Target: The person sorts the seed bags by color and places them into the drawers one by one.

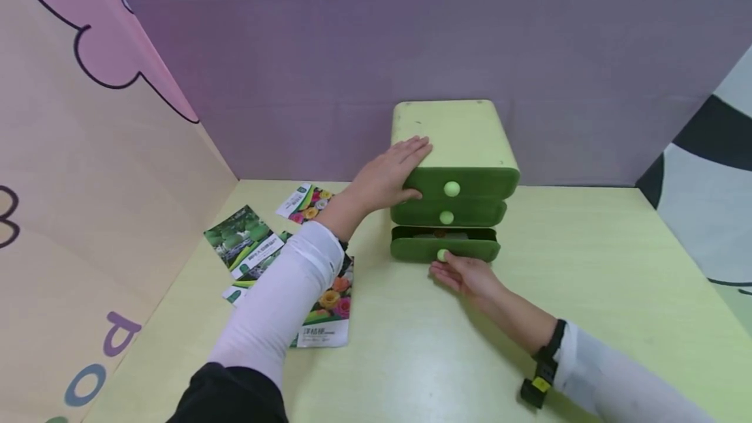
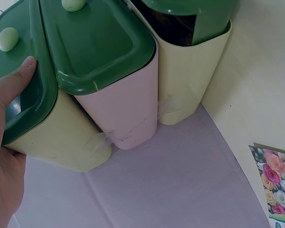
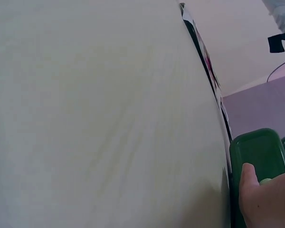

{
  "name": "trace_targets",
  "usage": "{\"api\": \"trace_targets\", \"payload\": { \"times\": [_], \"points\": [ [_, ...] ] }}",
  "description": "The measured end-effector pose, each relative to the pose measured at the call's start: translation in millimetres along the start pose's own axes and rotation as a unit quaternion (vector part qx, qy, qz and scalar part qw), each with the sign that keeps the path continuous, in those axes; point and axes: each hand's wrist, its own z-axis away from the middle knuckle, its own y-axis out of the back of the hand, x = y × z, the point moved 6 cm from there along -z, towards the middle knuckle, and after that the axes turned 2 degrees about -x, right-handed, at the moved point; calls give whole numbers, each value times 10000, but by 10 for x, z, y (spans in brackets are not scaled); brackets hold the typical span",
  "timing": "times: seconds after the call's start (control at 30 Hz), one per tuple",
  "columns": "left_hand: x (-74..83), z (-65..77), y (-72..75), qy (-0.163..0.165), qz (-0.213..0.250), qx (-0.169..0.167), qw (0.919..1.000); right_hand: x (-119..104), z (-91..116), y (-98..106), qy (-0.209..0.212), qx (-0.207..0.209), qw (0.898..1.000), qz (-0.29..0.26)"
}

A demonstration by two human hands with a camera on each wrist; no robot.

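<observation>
A small three-drawer cabinet (image 1: 449, 132) with a pale green top and dark green drawer fronts stands against the back wall. My left hand (image 1: 388, 172) rests on its upper left edge, fingers straight over the top and thumb (image 2: 26, 71) against the top drawer's front. The bottom drawer (image 1: 476, 251) is pulled partly out, and something pale shows inside. At its front, my right hand (image 1: 470, 278) pinches the round light-green knob (image 1: 442, 255) by the thumb. The right wrist view shows that thumb (image 3: 249, 178) over the green drawer front (image 3: 259, 149).
Several flower-picture packets lie left of the cabinet, among them a green one (image 1: 241, 237) and a rose one (image 1: 337, 302); my left sleeve covers part of them. A purple cloth wall (image 1: 294, 83) stands behind, and a printed panel (image 1: 76, 168) rises at the left.
</observation>
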Motion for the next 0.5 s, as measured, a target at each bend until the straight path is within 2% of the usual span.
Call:
{"api": "trace_targets", "payload": {
  "times": [0.5],
  "points": [
    [14,19,24,-49,82,132,9999,-110,-221,11,117,-60,9994,-329]
  ]
}}
